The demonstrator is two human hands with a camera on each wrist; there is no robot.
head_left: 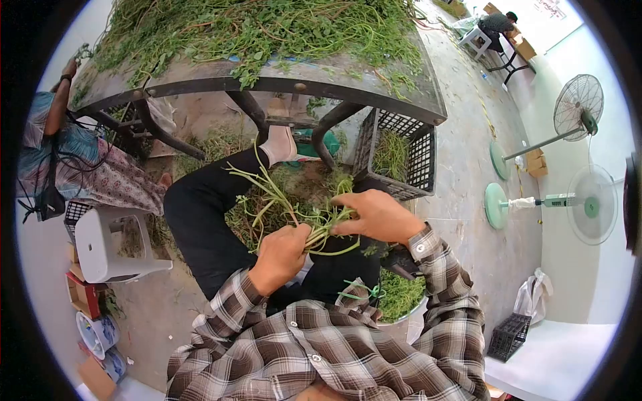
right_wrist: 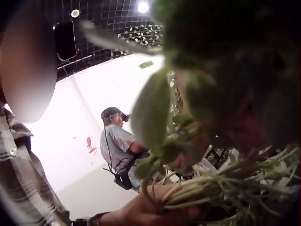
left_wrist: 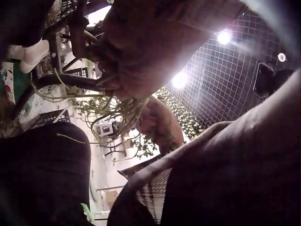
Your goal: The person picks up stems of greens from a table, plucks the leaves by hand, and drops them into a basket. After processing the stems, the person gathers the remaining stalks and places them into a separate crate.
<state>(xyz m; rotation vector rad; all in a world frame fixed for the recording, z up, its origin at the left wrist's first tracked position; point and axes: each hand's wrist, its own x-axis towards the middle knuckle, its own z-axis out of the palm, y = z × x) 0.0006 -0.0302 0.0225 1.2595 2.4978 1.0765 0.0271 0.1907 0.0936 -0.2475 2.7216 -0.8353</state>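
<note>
In the head view the left hand (head_left: pixel 281 255) grips a bunch of green stems (head_left: pixel 273 194) above the lap, its fingers curled round them. Close on its right, the right hand (head_left: pixel 378 215) pinches leafy stems of the same bunch between thumb and fingers. The left wrist view shows the left hand (left_wrist: pixel 136 56) dark above the hanging stems (left_wrist: pixel 106 113), with the right hand (left_wrist: pixel 161 123) beyond. Large blurred leaves (right_wrist: pixel 153 108) fill much of the right wrist view, where the left hand (right_wrist: pixel 141 209) holds the stems (right_wrist: pixel 221 188); the right hand is mostly hidden there.
A table (head_left: pixel 428 93) heaped with greens (head_left: pixel 267 33) stands in front. Beside it is a black crate (head_left: pixel 421 157) with stems; a basin of greens (head_left: pixel 401 294) sits by the right thigh. A white stool (head_left: pixel 100 244) and another person (head_left: pixel 67 154) are left, fans (head_left: pixel 498 206) right.
</note>
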